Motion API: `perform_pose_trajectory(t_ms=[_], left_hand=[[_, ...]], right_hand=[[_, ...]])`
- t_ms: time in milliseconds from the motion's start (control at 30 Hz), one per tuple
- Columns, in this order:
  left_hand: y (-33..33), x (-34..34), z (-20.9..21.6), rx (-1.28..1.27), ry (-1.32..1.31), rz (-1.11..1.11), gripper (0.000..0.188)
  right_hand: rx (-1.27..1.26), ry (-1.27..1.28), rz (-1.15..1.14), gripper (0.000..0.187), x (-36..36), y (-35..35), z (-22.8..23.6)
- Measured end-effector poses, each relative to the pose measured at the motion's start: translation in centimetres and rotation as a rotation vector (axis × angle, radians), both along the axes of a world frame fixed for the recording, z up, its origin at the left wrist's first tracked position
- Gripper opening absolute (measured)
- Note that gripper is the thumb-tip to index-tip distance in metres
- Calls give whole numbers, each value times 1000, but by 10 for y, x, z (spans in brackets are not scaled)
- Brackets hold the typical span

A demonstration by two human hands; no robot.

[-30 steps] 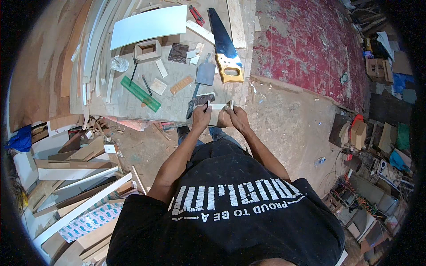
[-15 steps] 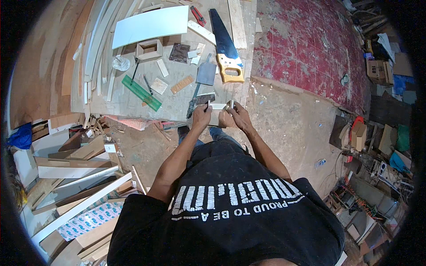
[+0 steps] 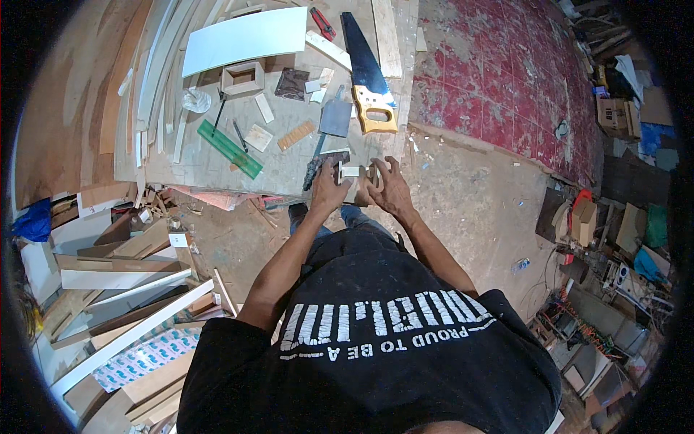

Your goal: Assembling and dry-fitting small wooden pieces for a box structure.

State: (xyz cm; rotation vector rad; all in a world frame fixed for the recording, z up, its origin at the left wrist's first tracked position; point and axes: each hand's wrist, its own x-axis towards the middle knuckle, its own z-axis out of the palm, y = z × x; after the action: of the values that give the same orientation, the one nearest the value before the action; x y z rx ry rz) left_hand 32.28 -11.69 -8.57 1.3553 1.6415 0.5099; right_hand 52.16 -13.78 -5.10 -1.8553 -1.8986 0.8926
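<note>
At the table's near edge, a small pale wooden frame (image 3: 352,172) sits between my two hands, partly hidden by fingers. My left hand (image 3: 330,191) is closed on its left side. My right hand (image 3: 391,192) grips its right side, thumb and fingers around the edge and some fingertips lifted. Just beyond the left hand lies a dark-handled tool with a flat grey blade (image 3: 335,118). A handsaw (image 3: 371,79) with a yellow handle rests farther off to the right.
On the table (image 3: 163,172) lie a green ruler (image 3: 230,149), a white board (image 3: 246,42), a small wooden box (image 3: 243,90), a red cutter (image 3: 322,24) and wood offcuts. Scrap boards (image 3: 119,282) pile up at lower left. Clutter lines the right side.
The frame has turned a little in my hands and shows more of its sides. The right-hand fingers have spread and lifted. Both hands remain at the table edge.
</note>
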Motion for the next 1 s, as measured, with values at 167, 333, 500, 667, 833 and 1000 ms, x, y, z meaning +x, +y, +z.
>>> perform_pose_trajectory(t_ms=[167,333,500,667,833,1000], left_hand=[[0,-4,0,-6,-66,-42,74],[-3,-1,10,58,26,-32,74],[-3,5,40,206,241,-179,75],[-2,8,56,286,312,-293,70],[-2,12,58,353,330,-330,64],[-2,12,55,321,312,-325,61]], right_hand=[[38,-77,37,50,-6,6,-9],[3,-105,23,31,-7,12,-16],[5,-87,7,31,-8,11,-10],[-77,-66,-30,32,-7,11,-3],[22,7,-40,29,-4,9,-11],[62,29,-45,28,-2,8,-23]])
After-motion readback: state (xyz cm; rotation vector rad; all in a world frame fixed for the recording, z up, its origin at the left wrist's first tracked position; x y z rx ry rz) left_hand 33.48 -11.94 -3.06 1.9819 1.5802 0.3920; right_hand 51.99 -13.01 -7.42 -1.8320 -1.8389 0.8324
